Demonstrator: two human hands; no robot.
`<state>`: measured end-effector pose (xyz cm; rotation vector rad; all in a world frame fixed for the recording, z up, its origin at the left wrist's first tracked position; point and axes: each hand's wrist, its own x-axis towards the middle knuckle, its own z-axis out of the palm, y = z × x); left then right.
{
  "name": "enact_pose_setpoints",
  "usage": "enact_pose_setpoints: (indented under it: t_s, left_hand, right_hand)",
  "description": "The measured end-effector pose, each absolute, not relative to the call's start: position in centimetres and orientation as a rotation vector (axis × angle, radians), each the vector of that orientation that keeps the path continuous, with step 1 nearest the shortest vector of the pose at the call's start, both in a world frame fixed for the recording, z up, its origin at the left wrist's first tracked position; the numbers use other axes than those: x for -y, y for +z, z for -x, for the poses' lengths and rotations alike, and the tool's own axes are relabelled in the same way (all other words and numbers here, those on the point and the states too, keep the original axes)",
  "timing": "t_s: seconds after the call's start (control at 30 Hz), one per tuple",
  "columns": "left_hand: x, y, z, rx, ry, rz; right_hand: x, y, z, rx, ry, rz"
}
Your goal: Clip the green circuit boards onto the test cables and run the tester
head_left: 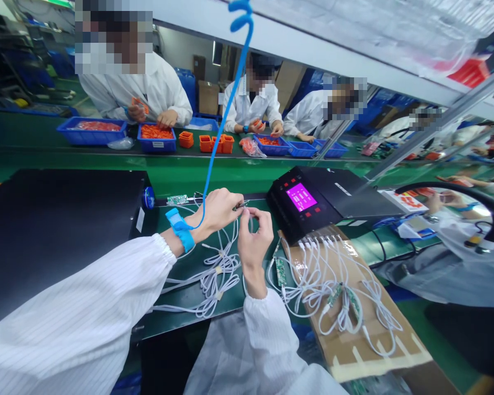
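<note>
Near the middle, my left hand (218, 209) is closed in a pinch, wearing a blue wrist strap (180, 229) with a coiled blue cord. My right hand (255, 236) meets it fingertip to fingertip, also pinched. Something small sits between the fingertips, too small to name. Bundled white cables (216, 274) lie on the green mat below my hands. Behind my left hand is a green circuit board (177, 200) joined to a white cable. A second board (280, 272) lies to the right of my right hand.
A black tester with a lit magenta screen (301, 197) stands right, white cables plugged in along its front. Cardboard (354, 274) beneath them carries more cables and boards. A large black box (66, 236) fills the left. Across the bench, people handle orange parts over blue bins (158, 144).
</note>
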<state>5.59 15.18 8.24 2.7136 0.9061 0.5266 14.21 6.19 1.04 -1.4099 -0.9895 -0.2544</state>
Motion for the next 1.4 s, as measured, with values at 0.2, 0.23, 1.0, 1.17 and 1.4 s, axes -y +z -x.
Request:
enact_pose_setpoints:
  t_s: [0.2, 0.23, 1.0, 1.17, 1.4]
  left_hand:
    - [-15.2, 8.2, -5.6, -0.924, 0.497, -2.735]
    - [-15.2, 8.2, -5.6, -0.923, 0.5, -2.739]
    - [-14.8, 8.9, -5.3, -0.906, 0.315, -2.887]
    - [-14.6, 8.6, -5.4, -0.915, 0.266, -2.909]
    - [-14.4, 8.8, -5.7, -0.923, 0.258, -2.888]
  right_hand:
    - [-6.5, 1.1, -14.2, 0.993, -0.252, 1.395]
    - [-6.5, 1.1, -14.2, 0.995, -0.248, 1.398]
    - [-6.3, 0.9, -14.9, 1.054, -0.255, 1.4]
    - [-6.8, 0.6, -14.5, 1.003, -0.209, 1.429]
    - [-7.0, 0.5, -13.7, 0.903, -0.167, 1.425]
